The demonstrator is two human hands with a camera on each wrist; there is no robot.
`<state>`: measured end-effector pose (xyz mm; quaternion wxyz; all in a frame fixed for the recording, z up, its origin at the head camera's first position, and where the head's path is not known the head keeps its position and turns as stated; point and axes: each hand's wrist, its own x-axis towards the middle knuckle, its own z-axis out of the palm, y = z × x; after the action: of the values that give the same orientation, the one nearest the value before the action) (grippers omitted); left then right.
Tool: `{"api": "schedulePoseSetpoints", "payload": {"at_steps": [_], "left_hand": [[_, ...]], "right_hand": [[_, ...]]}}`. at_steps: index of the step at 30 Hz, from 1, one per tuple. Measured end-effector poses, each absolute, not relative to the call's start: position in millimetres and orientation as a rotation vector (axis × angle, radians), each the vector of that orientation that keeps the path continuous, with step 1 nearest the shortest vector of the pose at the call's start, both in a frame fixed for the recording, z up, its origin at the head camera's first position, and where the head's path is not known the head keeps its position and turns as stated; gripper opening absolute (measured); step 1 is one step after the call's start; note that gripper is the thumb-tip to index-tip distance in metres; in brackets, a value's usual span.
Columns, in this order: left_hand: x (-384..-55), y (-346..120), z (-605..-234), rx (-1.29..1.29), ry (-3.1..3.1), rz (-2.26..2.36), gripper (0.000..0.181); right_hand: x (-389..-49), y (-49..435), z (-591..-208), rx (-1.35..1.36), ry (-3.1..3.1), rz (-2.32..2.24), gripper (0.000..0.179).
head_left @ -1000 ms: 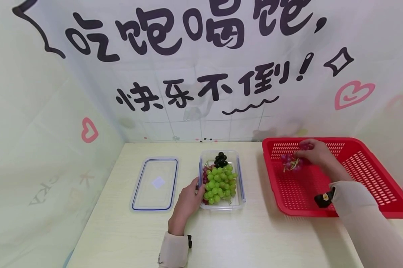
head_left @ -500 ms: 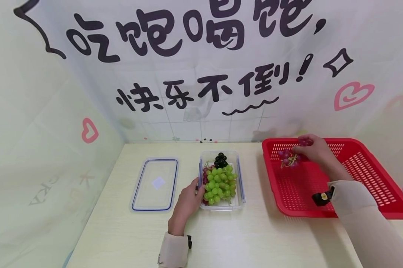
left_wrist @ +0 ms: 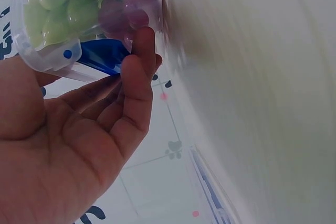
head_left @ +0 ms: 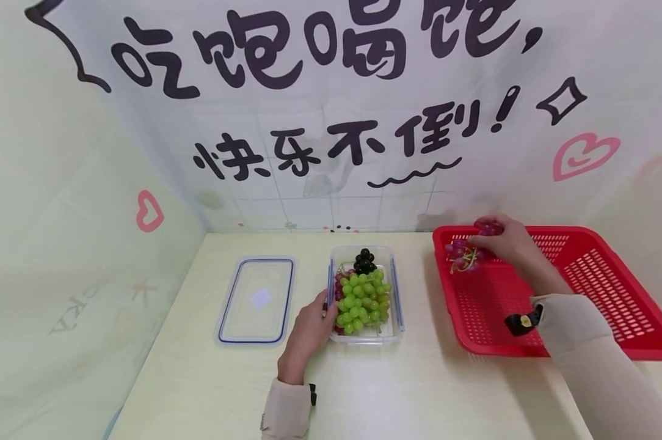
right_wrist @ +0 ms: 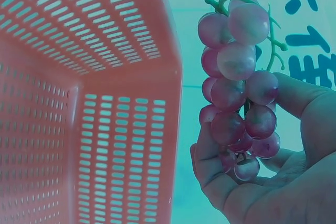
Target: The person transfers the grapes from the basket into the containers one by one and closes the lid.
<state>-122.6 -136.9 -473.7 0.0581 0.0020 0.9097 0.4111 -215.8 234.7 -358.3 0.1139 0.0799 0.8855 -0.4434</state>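
Note:
My right hand (head_left: pixel 515 245) grips a bunch of red grapes (head_left: pixel 465 256) over the left back part of the red plastic basket (head_left: pixel 507 305). In the right wrist view the thumb and fingers curl round the bunch of grapes (right_wrist: pixel 236 87), its green stem sticking out. My left hand (head_left: pixel 309 324) holds the left side of a clear food container (head_left: pixel 364 340). Green grapes (head_left: pixel 361 302) fill its front, black grapes (head_left: pixel 365 261) lie at the back, and some red grapes (head_left: pixel 339 287) show at the left. In the left wrist view, fingers touch the blue latch (left_wrist: pixel 102 56).
Left of the container, a clear lid with a blue seal (head_left: pixel 256 299) lies flat on the pale table (head_left: pixel 364 397). The basket's raised left rim stands between my right hand and the container. Behind the table hangs a white printed sheet (head_left: pixel 320 110).
My right hand has moved left and slightly away from me with the red grapes, toward the basket's left rim. The left hand and the container stay in place.

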Motion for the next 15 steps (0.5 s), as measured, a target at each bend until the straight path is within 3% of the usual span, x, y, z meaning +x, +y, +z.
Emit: {"api": "schedulePoseSetpoints", "payload": {"at_steps": [15], "left_hand": [[-123.4,-137.2,-472.5,0.013,2.776,1.215,0.055]], "right_hand": [[-219.0,210.4,-356.7,0.112,2.584,-1.291,0.074]]}}
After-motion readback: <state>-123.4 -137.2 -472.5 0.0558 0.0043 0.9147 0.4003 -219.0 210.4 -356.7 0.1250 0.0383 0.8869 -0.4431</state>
